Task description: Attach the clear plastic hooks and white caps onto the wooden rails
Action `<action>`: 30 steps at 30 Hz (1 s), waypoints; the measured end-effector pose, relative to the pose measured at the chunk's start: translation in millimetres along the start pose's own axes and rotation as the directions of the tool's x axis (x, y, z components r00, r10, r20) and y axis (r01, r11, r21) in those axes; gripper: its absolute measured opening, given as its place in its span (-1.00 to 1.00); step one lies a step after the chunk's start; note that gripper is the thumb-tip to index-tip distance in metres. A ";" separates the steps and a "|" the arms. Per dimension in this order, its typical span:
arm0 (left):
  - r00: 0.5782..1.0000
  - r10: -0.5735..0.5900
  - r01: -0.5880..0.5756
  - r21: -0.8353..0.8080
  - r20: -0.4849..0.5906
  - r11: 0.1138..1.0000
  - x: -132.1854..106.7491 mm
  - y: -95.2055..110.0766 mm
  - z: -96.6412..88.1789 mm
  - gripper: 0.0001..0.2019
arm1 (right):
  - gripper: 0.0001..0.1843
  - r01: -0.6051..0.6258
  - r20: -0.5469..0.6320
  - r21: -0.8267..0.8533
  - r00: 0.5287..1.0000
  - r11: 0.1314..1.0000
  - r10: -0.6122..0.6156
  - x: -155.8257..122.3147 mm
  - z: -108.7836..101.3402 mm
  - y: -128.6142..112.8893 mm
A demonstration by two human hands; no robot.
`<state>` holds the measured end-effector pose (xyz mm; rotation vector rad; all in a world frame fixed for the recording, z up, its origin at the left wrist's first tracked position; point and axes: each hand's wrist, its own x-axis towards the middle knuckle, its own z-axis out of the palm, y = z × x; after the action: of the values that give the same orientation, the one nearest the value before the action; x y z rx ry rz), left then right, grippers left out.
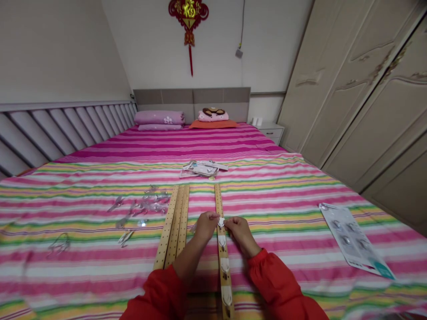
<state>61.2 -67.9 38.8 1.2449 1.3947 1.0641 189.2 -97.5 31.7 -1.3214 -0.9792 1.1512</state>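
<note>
On the striped bedspread, a wooden strip with rows of holes (218, 202) lies lengthwise in front of me. A small white adhesive hook (221, 222) is on this strip, between my two hands. My left hand (206, 226) pinches at the hook's left edge with thumb and forefinger. From the other side, my right hand (240, 232) has its closed fingertips at the hook's right edge. Nearer to me, several more white hooks (224, 265) sit in a row along the same strip. Other perforated wooden strips (175, 222) lie side by side to the left.
Small hooks in clear wrappers (155, 202) are scattered on the left, with a bent metal piece (60, 243) farther out. Packaging (203, 168) is piled beyond the strips. A blister card of hooks (355, 240) lies at right. Folded bedding (159, 119) rests by the headboard (220, 100).
</note>
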 end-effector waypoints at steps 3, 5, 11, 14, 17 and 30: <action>1.000 0.009 -0.008 0.045 -0.019 0.999 -0.1 -0.5 1.2 -0.89 | -0.73 0.001 -0.007 -0.016 1.000 1.000 -0.001 2.1 1.1 2.8; 0.999 0.010 -0.008 0.065 -0.032 0.998 -0.2 -0.7 2.3 -0.89 | -0.72 0.005 -0.014 -0.021 1.000 1.000 -0.005 3.1 1.7 4.5; 0.998 0.001 0.005 0.102 -0.057 0.995 0.3 -0.7 5.1 -0.90 | -0.74 0.015 -0.036 -0.031 0.999 0.999 -0.016 5.8 2.4 9.2; 0.998 -0.003 0.009 0.106 -0.058 0.994 0.3 0.2 5.5 -0.89 | -0.74 0.017 -0.041 -0.033 0.999 0.999 -0.018 6.6 2.3 10.7; 0.998 -0.010 0.017 0.109 -0.067 0.994 0.7 0.2 5.2 -0.87 | -0.75 0.017 -0.049 -0.035 0.999 0.999 -0.018 6.7 2.0 12.1; 0.996 -0.067 0.076 -0.185 0.058 0.980 -12.6 32.6 -34.8 -0.75 | -0.67 0.009 -0.024 0.084 1.000 0.996 -0.008 -6.9 -5.8 -2.5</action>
<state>32.7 -77.4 77.9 1.0711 1.2600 1.0791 193.7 -105.2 34.6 -1.2596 -0.9087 1.1558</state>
